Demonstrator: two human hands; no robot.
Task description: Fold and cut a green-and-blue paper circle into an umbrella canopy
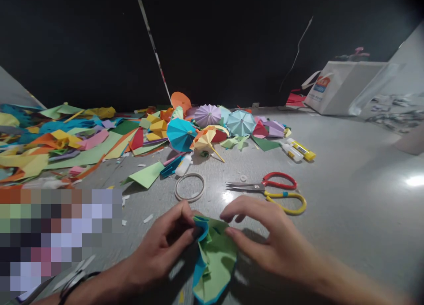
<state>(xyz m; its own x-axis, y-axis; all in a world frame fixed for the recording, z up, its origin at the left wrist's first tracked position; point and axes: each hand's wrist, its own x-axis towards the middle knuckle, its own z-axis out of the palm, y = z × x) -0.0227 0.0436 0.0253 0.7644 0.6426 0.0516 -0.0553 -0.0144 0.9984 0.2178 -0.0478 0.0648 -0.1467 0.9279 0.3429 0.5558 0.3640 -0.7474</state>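
My left hand is closed in a pinch on the upper left of a folded paper piece, light green on its face with blue along its edges. Small pleats run down the paper's left side. At its upper right edge is my right hand, thumb and forefinger curved and a gap showing between their tips; the thumb tip meets the green face. Beyond the hands lie a roll of tape and scissors with one red and one yellow handle, blades pointing left.
Several small paper umbrellas stand at the back, near glue sticks and a white glue bottle. Coloured paper scraps heap up on the left. A white bag stands at the back right. A blurred-out patch covers the lower left.
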